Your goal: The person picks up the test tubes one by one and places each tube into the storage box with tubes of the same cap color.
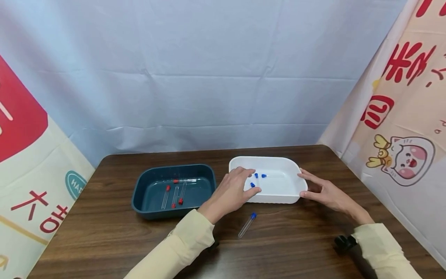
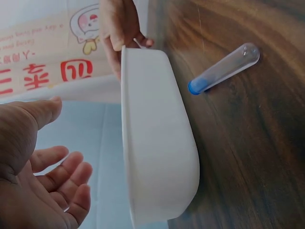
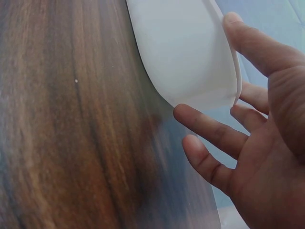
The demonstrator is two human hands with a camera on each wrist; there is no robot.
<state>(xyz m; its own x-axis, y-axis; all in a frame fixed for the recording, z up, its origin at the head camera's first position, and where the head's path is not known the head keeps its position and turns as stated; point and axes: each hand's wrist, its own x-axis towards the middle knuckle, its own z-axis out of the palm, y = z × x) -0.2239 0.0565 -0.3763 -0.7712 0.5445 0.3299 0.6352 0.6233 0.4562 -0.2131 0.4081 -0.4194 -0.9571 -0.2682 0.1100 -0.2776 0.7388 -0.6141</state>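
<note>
A white plastic tray [image 1: 278, 199] stands on the table, with three blue caps showing inside; a clear test tube [image 1: 275, 176] runs from one of them. My left hand [image 1: 231, 190] hovers over the tray's left end, thumb and fingers apart with nothing between them. At the opposite end, my right hand [image 1: 325, 193] touches the tray, its spread thumb and fingers reaching along the rim and end wall. In the right wrist view, the thumb [image 3: 259, 47] lies at the rim. Another blue-capped test tube [image 1: 247, 226] lies on the table before the tray.
Left of the white tray stands a dark teal tray [image 1: 139, 205] holding several red-capped test tubes [image 1: 165, 198]. Both are on a brown wooden table [image 1: 278, 248]. A pale cloth [image 1: 216, 77] hangs behind it, with printed cloths at both sides.
</note>
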